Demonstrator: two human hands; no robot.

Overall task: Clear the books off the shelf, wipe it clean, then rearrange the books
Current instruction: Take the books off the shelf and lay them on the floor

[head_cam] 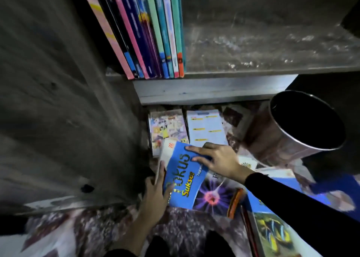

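The blue book (182, 178) lay tilted at lower centre of the frame, on top of other books (212, 196) spread over the patterned rug (187, 223). Your right hand (220, 160) pressed flat on its upper cover, fingers spread wide. Your left hand (155, 196) held its lower left edge, thumb on the cover. Above, a row of books (152, 32) stood at the left end of the dusty shelf (263, 50), and a metal bin (288, 138) sat tipped at right.

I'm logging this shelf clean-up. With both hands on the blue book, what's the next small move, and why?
Probably lay the blue book flat on the floor pile and let go. The left hand grips its edge, the right hand presses its cover, and upright books stand on the dusty shelf, so clearing seems unfinished.
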